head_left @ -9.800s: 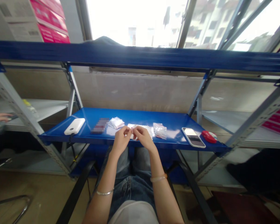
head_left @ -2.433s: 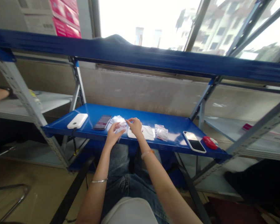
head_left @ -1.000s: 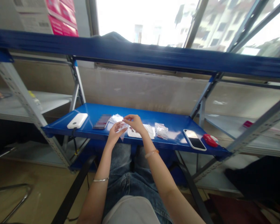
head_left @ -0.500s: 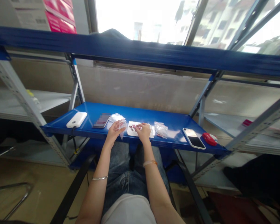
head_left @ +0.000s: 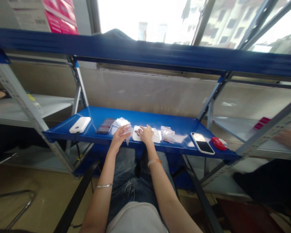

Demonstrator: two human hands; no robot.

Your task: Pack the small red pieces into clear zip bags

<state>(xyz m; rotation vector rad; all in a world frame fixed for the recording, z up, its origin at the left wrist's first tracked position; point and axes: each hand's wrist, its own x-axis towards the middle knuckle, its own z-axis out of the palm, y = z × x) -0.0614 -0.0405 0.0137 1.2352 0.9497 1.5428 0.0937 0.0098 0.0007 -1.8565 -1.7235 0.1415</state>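
Observation:
My left hand (head_left: 118, 137) is closed on a small clear plastic bag (head_left: 128, 137) that hangs from its fingers just above the blue table's front edge. My right hand (head_left: 146, 134) rests over a white sheet or shallow tray (head_left: 156, 137), fingers bent down among small dark red pieces (head_left: 136, 132). Whether a piece sits between those fingertips is hidden. Behind my left hand lies a stack of clear bags (head_left: 121, 121). To the right of the white sheet are filled clear bags (head_left: 167, 134) with reddish contents.
On the blue table (head_left: 140, 113), a white power bank (head_left: 80, 125) and a dark flat item (head_left: 105, 126) lie left. A white-framed phone (head_left: 202, 143) and a red-and-white object (head_left: 219, 143) lie right. Another person's hand (head_left: 289, 139) is at the right-hand shelf.
My right hand has shifted slightly left over the small red pieces, covering more of them. My left hand stays with its bag. Other people's arms have come into view at both sides.

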